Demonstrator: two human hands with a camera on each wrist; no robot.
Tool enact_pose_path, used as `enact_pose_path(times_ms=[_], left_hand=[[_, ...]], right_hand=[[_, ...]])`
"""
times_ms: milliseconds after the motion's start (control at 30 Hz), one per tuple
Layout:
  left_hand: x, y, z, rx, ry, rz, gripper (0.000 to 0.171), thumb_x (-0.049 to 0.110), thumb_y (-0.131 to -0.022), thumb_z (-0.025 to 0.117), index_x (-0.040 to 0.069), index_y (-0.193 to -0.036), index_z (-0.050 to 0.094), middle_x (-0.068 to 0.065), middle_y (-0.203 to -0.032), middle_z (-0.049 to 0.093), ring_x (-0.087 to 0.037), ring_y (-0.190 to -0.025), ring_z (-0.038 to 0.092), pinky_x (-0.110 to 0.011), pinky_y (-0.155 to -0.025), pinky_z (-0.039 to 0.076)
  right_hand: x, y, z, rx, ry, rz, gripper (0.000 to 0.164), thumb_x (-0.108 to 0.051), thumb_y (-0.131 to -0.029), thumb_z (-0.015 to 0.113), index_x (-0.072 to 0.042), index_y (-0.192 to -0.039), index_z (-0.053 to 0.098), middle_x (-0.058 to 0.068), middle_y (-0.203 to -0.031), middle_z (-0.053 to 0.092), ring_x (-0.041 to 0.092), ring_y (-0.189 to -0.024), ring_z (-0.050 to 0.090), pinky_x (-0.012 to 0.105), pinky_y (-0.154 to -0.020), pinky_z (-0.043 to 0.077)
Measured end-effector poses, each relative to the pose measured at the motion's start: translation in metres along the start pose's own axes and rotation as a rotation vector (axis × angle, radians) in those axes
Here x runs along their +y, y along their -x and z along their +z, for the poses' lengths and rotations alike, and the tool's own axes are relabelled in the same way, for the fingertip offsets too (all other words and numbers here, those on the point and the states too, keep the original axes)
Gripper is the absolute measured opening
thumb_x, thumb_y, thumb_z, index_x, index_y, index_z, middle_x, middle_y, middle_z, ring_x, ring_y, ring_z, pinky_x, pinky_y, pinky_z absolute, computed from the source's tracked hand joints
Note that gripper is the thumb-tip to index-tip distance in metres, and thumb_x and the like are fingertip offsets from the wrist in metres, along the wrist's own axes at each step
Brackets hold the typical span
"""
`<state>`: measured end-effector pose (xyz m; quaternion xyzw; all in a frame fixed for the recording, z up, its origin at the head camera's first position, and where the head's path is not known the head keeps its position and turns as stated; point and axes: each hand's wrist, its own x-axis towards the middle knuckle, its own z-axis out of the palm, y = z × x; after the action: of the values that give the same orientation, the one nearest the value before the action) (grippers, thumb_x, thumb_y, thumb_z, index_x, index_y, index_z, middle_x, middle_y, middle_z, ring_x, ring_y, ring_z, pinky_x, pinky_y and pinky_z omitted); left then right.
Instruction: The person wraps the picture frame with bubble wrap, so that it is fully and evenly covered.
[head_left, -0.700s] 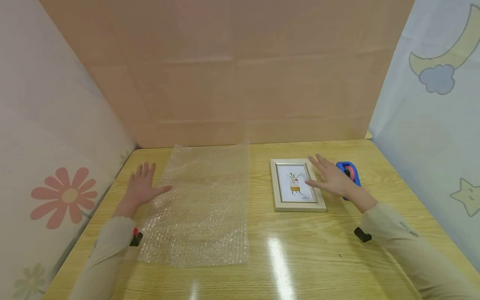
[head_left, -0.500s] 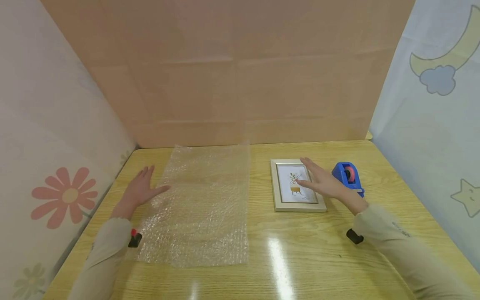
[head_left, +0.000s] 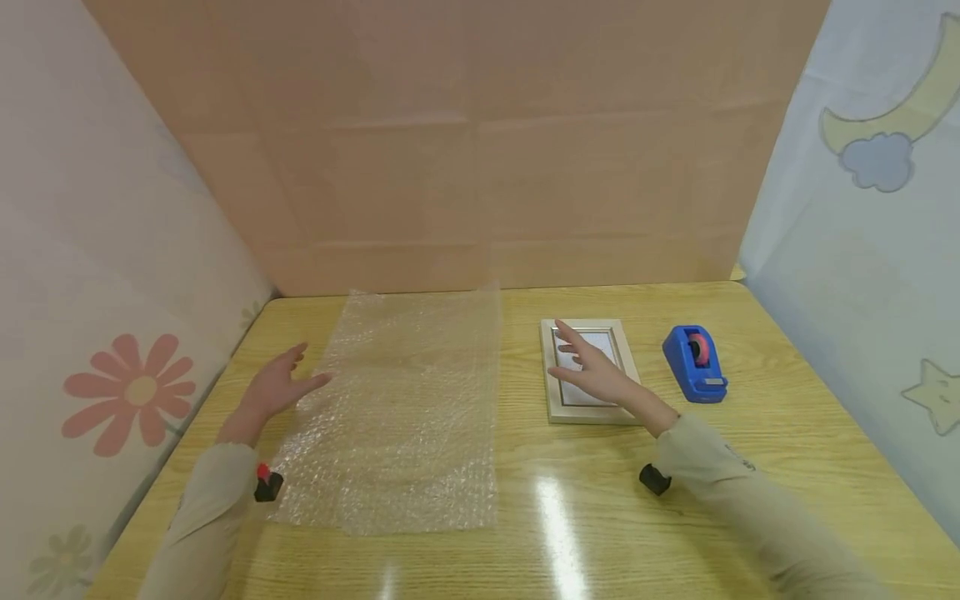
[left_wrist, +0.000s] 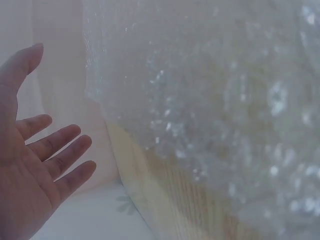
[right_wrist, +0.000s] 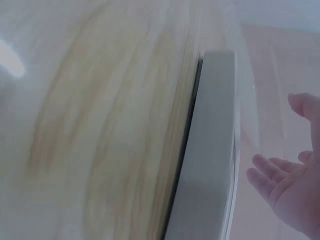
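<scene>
A clear sheet of bubble wrap (head_left: 412, 417) lies flat on the left half of the wooden table. Over its left edge hovers my left hand (head_left: 273, 387), fingers spread loosely, holding nothing; the left wrist view shows that palm (left_wrist: 25, 175) with the bubble wrap (left_wrist: 210, 110) beside it. My right hand (head_left: 596, 375) is above the cream picture frame (head_left: 562, 412) and hides much of its picture. In the right wrist view the frame's side edge (right_wrist: 205, 150) stands close to the camera, and the hand (right_wrist: 295, 190) is apart from it with nothing in its fingers.
A blue tape dispenser (head_left: 693, 367) with a pink roll stands right of the picture frame. The wooden table (head_left: 600, 517) meets a tan backdrop (head_left: 480, 167) behind and patterned cloth walls at both sides.
My right hand has moved left from beside the tape dispenser to over the picture frame, uncovering the dispenser. My left hand has turned slightly and shifted a little down.
</scene>
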<state>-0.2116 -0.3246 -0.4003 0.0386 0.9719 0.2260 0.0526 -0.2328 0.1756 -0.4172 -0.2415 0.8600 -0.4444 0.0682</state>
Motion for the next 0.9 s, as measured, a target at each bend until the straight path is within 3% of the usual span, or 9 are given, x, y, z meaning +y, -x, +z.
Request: enact_pose_path(times_ms=[200,433,900], left_hand=[[-0.006,-0.001,0.004,0.016,0.033,0.026,0.085,0.051,-0.086,0.052,-0.008,-0.14,0.021,-0.034,-0.133,0.035,-0.049,-0.114,0.041,-0.059,-0.089,0.037],[-0.009,0.001,0.011,-0.004,0.065,-0.008,0.081,0.045,-0.088,0.053,-0.01,-0.138,0.023,-0.036,-0.13,0.037,-0.048,-0.111,0.044,-0.056,-0.088,0.039],[-0.012,-0.002,0.023,0.033,0.059,0.035,0.058,0.019,-0.089,0.055,-0.015,-0.13,0.033,-0.036,-0.118,0.048,-0.046,-0.099,0.053,-0.053,-0.081,0.044]], right_hand=[[-0.006,-0.012,0.024,-0.022,-0.106,0.008,0.078,-0.02,-0.089,0.059,-0.011,-0.147,0.007,0.025,-0.142,0.024,0.041,-0.122,0.038,0.053,-0.097,0.034],[-0.021,-0.02,0.049,-0.096,-0.172,0.065,0.08,-0.022,-0.088,0.06,-0.006,-0.146,0.007,0.024,-0.145,0.019,0.042,-0.123,0.037,0.052,-0.093,0.04],[-0.022,-0.039,0.086,0.054,-0.16,0.13,0.074,-0.009,-0.082,0.066,0.005,-0.14,0.024,0.022,-0.14,0.034,0.035,-0.112,0.05,0.039,-0.086,0.048]])
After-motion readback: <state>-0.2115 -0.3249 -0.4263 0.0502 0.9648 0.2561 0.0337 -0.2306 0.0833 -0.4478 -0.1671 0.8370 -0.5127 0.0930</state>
